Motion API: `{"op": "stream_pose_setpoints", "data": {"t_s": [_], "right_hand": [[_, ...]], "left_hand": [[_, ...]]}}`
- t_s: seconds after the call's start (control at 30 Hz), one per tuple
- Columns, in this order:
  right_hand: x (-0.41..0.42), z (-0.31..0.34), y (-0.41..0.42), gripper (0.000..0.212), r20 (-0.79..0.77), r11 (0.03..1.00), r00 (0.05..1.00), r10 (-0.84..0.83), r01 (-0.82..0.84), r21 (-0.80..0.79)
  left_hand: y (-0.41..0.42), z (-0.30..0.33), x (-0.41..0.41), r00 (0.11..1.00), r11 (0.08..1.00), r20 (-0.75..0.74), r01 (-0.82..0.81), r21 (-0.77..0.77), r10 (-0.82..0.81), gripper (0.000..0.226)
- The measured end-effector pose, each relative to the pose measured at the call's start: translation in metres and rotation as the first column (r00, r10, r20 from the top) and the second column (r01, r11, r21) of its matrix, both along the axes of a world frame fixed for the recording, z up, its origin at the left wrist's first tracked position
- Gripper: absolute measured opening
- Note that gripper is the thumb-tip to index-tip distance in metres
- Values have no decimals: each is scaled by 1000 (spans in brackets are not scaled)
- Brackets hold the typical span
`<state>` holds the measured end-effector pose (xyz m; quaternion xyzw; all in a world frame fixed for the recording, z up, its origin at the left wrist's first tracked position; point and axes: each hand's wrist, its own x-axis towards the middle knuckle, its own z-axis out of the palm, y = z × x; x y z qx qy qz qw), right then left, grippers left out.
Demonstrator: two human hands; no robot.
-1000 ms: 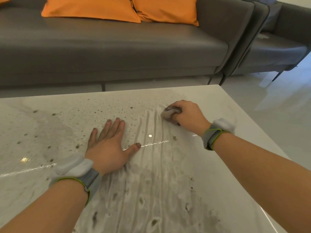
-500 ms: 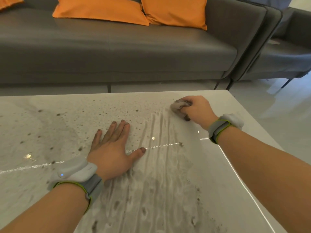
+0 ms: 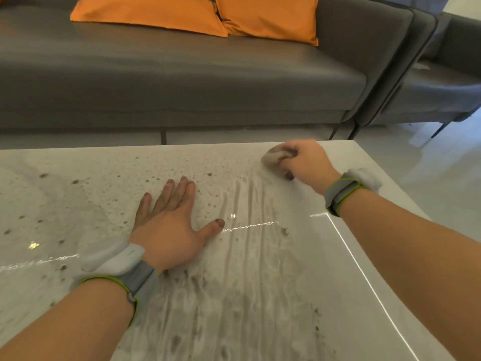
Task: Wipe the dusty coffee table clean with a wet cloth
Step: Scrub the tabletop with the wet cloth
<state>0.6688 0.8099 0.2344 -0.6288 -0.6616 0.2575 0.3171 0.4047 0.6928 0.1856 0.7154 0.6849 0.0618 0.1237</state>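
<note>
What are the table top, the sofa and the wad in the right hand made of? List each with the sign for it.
Coffee table: looks like polished stone or a glossy laminate; it mirrors light streaks where wiped.
Sofa: probably matte grey leather or faux leather; smooth, with a soft sheen and seams.
Cloth: soft grey-white fabric, bunched in the right hand; the weave is too small to tell.

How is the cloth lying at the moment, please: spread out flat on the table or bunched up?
Bunched up. The cloth is a small grey wad gripped in the right hand near the coffee table's far edge.
</note>
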Motion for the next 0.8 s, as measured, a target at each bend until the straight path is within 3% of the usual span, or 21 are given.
{"op": "stream_pose_setpoints", "data": {"t_s": [0.03, 0.1, 0.17, 0.23, 0.3, 0.37, 0.4, 0.47, 0.53, 0.6, 0.73, 0.8], "right_hand": [[6, 3, 7, 29, 16, 990, 991, -136, 135, 41], [20, 1, 18, 29, 205, 910, 887, -414, 394, 133], [19, -8, 24, 29, 348, 869, 797, -494, 469, 159], [1, -15, 23, 29, 396, 917, 828, -397, 347, 195], [-20, -18, 22, 29, 396, 975, 901, -178, 106, 198], [-33, -12, 22, 27, 277, 990, 961, -19, -21, 140], [-33, -8, 24, 27, 173, 995, 985, -15, -3, 102], [-25, -5, 33, 28, 37, 982, 984, -176, 173, 76], [-14, -7, 42, 33, 129, 916, 908, -399, 387, 108], [-15, -12, 44, 35, 251, 873, 836, -488, 470, 133], [-39, -17, 40, 33, 332, 971, 916, -227, 186, 152], [-41, -10, 43, 30, 203, 989, 969, -138, 123, 85]], "left_hand": [[0, 1, 0, 1000, 1000, 7, 2, -1, -2, 105], [0, 0, -1, 1000, 1000, 10, 2, -1, -2, 105], [0, -1, -1, 1000, 1000, -2, 7, 6, -7, 105], [0, 0, -1, 1000, 1000, 1, 6, 22, -6, 104], [-1, 1, -1, 1000, 1000, 5, 5, 23, -5, 104], [-1, 2, -1, 1000, 1000, 6, 5, 19, -6, 103], [-1, 2, 0, 1000, 1000, 9, 6, 18, -6, 103], [-1, 2, -1, 1000, 1000, 14, 8, 21, -8, 102], [-1, 0, -2, 1000, 1000, 15, 10, 27, -10, 103], [-1, -1, -2, 1000, 999, 12, 14, 33, -14, 103], [-2, -1, -1, 1000, 999, 19, 10, 49, -11, 103], [-2, -1, -2, 1000, 998, 25, 9, 54, -11, 102]]}}
